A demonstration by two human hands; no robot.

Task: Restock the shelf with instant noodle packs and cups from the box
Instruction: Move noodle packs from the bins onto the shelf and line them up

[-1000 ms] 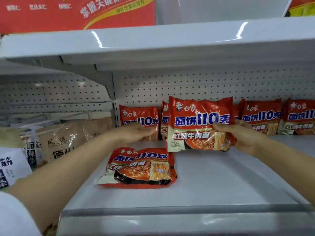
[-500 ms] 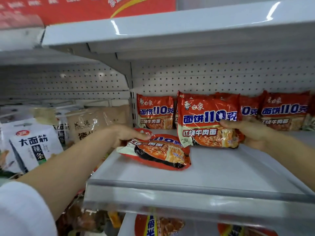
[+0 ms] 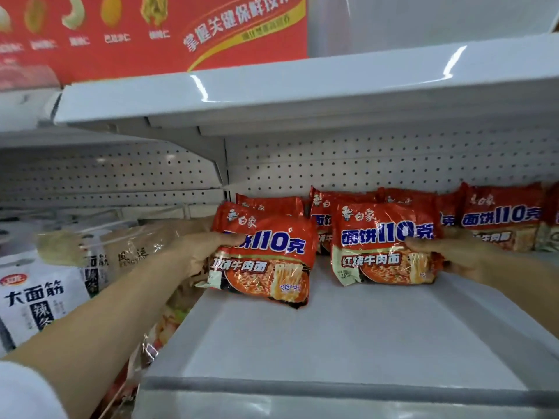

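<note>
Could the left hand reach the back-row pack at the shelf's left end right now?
Probably not: the left hand is holding a front pack upright right before that back-row pack, covering most of it.

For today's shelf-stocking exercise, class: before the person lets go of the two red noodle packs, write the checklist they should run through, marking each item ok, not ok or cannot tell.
1. Left hand grips the left pack by its left edge: ok.
2. Right hand grips the right pack by its right edge: ok.
3. Both packs upright, labels facing out: ok, though the left one tilts slightly.
4. Both packs standing on the shelf in front of the back row: ok.
5. Packs will stay standing once released: cannot tell.
6. Free space in front for another row: ok.
</note>
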